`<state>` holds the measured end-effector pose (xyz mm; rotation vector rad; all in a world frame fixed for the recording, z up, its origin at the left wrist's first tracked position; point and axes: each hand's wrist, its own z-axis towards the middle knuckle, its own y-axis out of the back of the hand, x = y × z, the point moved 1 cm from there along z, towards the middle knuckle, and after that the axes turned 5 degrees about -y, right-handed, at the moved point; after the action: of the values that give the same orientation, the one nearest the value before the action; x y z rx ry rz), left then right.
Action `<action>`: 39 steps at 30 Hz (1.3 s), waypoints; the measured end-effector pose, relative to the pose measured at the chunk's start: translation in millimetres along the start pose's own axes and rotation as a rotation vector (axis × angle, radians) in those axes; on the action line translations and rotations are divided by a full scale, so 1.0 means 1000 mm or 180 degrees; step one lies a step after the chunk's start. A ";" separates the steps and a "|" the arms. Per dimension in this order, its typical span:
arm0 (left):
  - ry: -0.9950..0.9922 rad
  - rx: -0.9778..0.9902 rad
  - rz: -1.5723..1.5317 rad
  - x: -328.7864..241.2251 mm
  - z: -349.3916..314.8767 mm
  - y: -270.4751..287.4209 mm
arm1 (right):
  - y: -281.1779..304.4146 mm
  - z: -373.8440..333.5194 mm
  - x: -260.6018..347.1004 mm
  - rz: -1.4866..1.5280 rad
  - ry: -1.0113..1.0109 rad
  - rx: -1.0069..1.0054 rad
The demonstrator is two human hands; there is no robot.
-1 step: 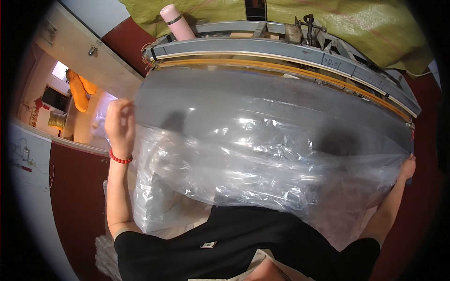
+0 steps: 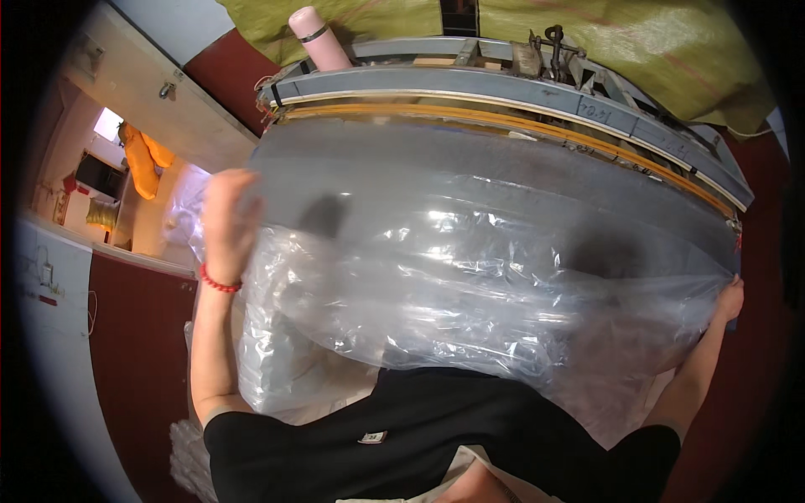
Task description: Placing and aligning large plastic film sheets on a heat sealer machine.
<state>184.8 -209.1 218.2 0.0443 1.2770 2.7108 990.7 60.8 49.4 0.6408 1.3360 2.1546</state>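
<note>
A broad sheet of clear plastic film point(image 2: 436, 226) is spread over a grey work surface point(image 2: 377, 155) and hangs toward my body in shiny wrinkles. At the far right, my right hand point(image 2: 732, 298) is closed on the film's edge and draws folds toward it. My left hand point(image 2: 230, 214), above a red bead bracelet point(image 2: 220, 282), is raised by the film's left edge. Motion smears its fingers, so their grip does not show, nor whether they touch the film.
Along the far side runs a grey metal frame point(image 2: 503, 84) with an orange strip point(image 2: 470, 119). A pink bottle point(image 2: 320, 40) and a metal clamp point(image 2: 553, 52) stand behind it. An open door point(image 2: 159, 109) is at left; crumpled film point(image 2: 281, 360) hangs lower left.
My left hand has shifted a little to the right and blurred. My right hand stays at the film's right edge.
</note>
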 end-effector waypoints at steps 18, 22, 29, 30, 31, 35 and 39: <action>0.1634 0.1904 -0.2263 0.025 -0.057 -0.028 | -0.007 0.001 0.006 0.0039 -0.0022 0.0118; 0.0970 -0.0732 -0.0115 -0.018 -0.004 0.002 | -0.007 0.004 -0.005 0.0104 0.0017 0.0032; -0.0320 0.1645 0.0555 0.012 -0.083 -0.078 | -0.008 0.001 0.010 0.0175 0.0042 0.0124; -0.0326 0.1646 0.0555 0.028 -0.087 -0.073 | -0.007 0.001 0.009 0.0127 0.0023 0.0171; 0.0230 0.1925 0.0309 0.044 -0.087 -0.069 | -0.008 0.003 0.005 0.0121 0.0014 0.0166; 0.1199 0.2065 0.0398 0.035 -0.053 -0.080 | -0.006 0.006 0.001 0.0104 -0.0031 0.0223; -0.0340 0.0425 0.0742 0.007 -0.007 -0.117 | -0.006 0.008 -0.004 0.0088 -0.0025 0.0183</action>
<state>191.2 -139.8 123.6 0.3696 1.5036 2.7601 999.3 65.8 46.5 0.6931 1.3973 2.1398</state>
